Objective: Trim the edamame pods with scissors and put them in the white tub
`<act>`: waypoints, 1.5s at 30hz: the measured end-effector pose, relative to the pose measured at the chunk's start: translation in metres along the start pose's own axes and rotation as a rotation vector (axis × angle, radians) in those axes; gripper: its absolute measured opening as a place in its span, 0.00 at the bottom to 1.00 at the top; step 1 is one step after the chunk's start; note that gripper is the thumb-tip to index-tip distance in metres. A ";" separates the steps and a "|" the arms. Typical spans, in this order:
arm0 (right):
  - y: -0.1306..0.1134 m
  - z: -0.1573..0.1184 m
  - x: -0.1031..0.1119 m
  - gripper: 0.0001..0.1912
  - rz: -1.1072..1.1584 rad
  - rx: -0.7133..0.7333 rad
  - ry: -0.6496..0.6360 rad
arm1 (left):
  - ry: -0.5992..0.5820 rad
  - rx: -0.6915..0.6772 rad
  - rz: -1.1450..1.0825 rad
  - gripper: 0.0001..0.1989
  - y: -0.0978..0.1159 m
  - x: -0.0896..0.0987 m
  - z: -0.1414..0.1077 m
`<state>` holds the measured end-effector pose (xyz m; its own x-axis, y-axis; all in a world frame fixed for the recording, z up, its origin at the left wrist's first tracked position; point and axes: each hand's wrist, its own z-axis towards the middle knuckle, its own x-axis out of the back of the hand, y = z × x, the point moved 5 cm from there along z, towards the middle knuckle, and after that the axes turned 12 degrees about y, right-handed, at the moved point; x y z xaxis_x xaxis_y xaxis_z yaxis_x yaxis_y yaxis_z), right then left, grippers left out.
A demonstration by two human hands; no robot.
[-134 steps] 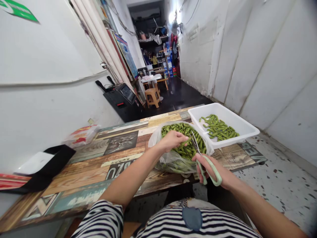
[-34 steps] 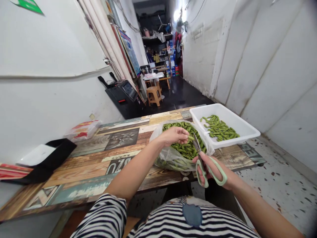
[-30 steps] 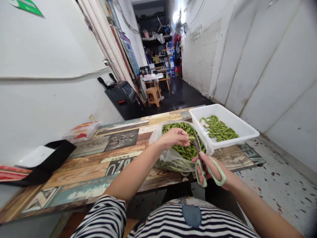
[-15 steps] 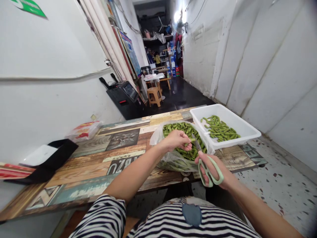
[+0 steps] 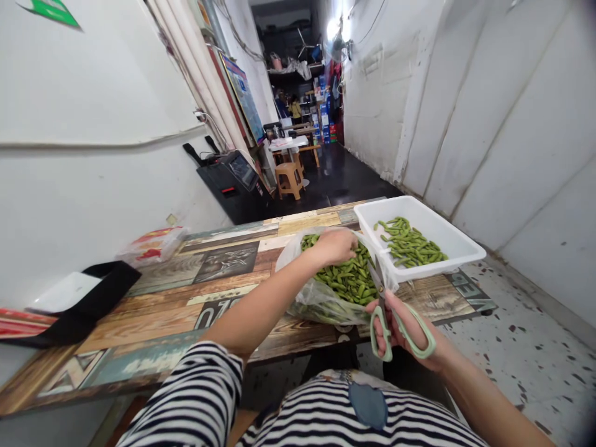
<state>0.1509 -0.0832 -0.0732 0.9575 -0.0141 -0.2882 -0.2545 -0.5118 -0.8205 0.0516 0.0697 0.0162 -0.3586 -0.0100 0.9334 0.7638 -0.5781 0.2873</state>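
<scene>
Reaches the left hand [image 5: 334,246] over the open clear plastic bag [image 5: 321,308], with the fingers [image 5: 350,249] bent, close together and apparently down among the edamame pods [image 5: 351,279] inside; cannot tell whether pinching a pod, with the tips hidden. Wraps the right hand [image 5: 406,324] around the mint-green handles of the scissors [image 5: 380,289], with the 2 blades slightly parted and angled forward over the bag's right edge; cannot tell whether touching the plastic.

Has the heap directly beneath the left fingers, with pods at mixed angles and no shared long axis, and the blades just to the right, pointing away from the body. Puts the left hand nearer to the heap, the right nearer to the white plastic tray [image 5: 459,245].

Farther out, shows a smaller spread of pods [image 5: 412,245] in that tray, close against the bag. Rests both on the wood-print tabletop [image 5: 172,310], with a plastic packet [image 5: 156,244] well to the left.
</scene>
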 end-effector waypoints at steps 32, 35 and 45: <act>-0.010 0.006 -0.015 0.24 -0.153 0.121 -0.015 | 0.110 0.497 -0.994 0.09 -0.021 -0.008 -0.052; -0.010 0.005 -0.016 0.24 -0.179 0.136 -0.015 | 0.219 0.550 -1.052 0.10 -0.020 -0.006 -0.054; -0.015 0.000 -0.022 0.25 -0.209 0.198 0.025 | 0.212 0.671 -1.296 0.12 -0.008 -0.018 -0.062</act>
<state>0.1333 -0.0750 -0.0549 0.9944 0.0514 -0.0923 -0.0705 -0.3279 -0.9421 0.0188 0.0243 -0.0159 -0.9953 0.0565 -0.0781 -0.0653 0.2008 0.9775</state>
